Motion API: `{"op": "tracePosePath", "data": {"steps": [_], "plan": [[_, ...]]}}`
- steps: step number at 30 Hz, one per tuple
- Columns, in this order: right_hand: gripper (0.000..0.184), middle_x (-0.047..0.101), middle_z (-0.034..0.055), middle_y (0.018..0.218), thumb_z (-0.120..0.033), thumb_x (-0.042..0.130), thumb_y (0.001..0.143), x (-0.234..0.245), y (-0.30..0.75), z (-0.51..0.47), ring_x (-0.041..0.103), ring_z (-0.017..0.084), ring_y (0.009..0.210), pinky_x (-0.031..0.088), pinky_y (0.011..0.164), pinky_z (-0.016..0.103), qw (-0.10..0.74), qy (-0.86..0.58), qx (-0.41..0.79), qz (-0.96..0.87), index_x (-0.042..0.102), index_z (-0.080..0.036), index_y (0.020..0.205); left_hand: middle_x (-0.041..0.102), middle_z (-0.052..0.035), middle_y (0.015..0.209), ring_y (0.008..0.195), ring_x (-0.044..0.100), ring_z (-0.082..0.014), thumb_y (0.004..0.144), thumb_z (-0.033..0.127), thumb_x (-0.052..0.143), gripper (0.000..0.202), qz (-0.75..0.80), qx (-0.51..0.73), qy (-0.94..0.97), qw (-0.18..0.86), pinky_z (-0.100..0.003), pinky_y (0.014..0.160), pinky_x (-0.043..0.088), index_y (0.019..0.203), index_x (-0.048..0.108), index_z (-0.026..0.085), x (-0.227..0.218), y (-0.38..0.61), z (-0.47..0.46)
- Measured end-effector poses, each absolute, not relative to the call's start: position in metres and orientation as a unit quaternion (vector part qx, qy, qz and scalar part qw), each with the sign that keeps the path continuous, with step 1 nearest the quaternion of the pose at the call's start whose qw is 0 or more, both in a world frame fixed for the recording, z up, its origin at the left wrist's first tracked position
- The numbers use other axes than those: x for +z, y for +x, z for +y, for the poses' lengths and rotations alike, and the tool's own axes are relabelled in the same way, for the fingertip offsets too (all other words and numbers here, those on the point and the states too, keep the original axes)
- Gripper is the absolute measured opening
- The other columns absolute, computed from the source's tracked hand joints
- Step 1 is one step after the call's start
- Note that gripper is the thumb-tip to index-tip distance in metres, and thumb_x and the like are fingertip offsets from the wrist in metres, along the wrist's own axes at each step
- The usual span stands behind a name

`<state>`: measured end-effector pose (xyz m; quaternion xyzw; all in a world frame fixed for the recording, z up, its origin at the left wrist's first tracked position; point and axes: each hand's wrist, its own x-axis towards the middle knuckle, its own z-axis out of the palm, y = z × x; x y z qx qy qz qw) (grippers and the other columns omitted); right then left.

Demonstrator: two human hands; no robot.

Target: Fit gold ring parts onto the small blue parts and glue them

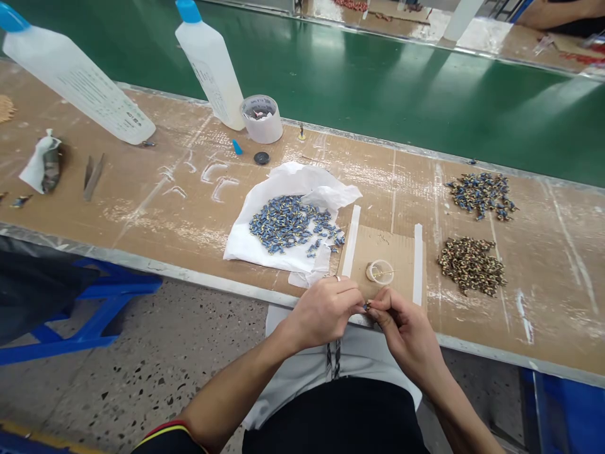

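Note:
My left hand and my right hand meet at the table's front edge, fingertips pinched together. Between them is a tiny blue and dark piece, mostly covered by the fingers; which fingertips grip which part of it is hard to see. Just beyond the hands, a small clear cup with a thin stick in it stands on a taped cardboard sheet. To the left, many small blue and yellow pieces lie on white paper. On the right are a pile of brown and cream pieces and a pile of mixed blue and brown pieces.
Two white bottles with blue caps stand at the back left, near a round tub. A black cap, a blue tip and tweezers lie on the table. Behind runs a green belt; another person's arm shows beyond.

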<state>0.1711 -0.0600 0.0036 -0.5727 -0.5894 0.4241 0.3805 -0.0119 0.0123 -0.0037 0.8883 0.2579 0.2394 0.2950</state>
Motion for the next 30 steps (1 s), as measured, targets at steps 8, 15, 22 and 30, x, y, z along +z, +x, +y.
{"op": "tracePosePath", "data": {"steps": [8, 15, 22, 30], "plan": [[0.013, 0.056, 0.0008, 0.083, -0.030, 0.058, 0.097, 0.002, 0.176, -0.062, 0.054, 0.013, 0.071, 0.045, 0.061, 0.024, 0.420, -0.567, 0.490, -0.512, 0.060, -0.022, 0.088, 0.065, -0.0041, 0.078, 0.072, 0.059, -0.0147, 0.102, 0.027, 0.047, 0.027, 0.255, 0.261, 0.868, 0.337, -0.025, 0.066, 0.044, 0.086, 0.065, 0.014, -0.004, -0.012, 0.014], [0.009, 0.062, 0.0008, 0.089, -0.029, 0.062, 0.095, 0.003, 0.180, -0.063, 0.057, 0.010, 0.072, 0.047, 0.061, 0.020, 0.458, -0.564, 0.508, -0.463, 0.064, -0.023, 0.089, 0.068, -0.0062, 0.087, 0.079, 0.062, -0.0159, 0.102, 0.029, 0.049, 0.024, 0.246, 0.259, 0.860, 0.366, -0.025, 0.073, 0.047, 0.099, 0.067, 0.013, -0.001, -0.010, 0.016], [0.007, 0.066, 0.0013, 0.089, -0.028, 0.067, 0.092, 0.001, 0.182, -0.066, 0.062, 0.010, 0.071, 0.051, 0.061, 0.019, 0.470, -0.559, 0.516, -0.447, 0.067, -0.022, 0.089, 0.063, -0.0044, 0.080, 0.075, 0.057, -0.0154, 0.104, 0.029, 0.043, 0.031, 0.253, 0.235, 0.882, 0.320, -0.026, 0.069, 0.043, 0.091, 0.067, 0.014, -0.001, -0.009, 0.017], [0.010, 0.067, 0.0018, 0.080, -0.030, 0.065, 0.093, 0.002, 0.185, -0.063, 0.063, 0.011, 0.066, 0.054, 0.060, 0.020, 0.444, -0.563, 0.520, -0.465, 0.070, -0.021, 0.093, 0.064, -0.0037, 0.076, 0.072, 0.058, -0.0145, 0.105, 0.029, 0.041, 0.035, 0.253, 0.244, 0.885, 0.305, -0.026, 0.065, 0.042, 0.087, 0.067, 0.015, 0.000, -0.008, 0.015]]}}
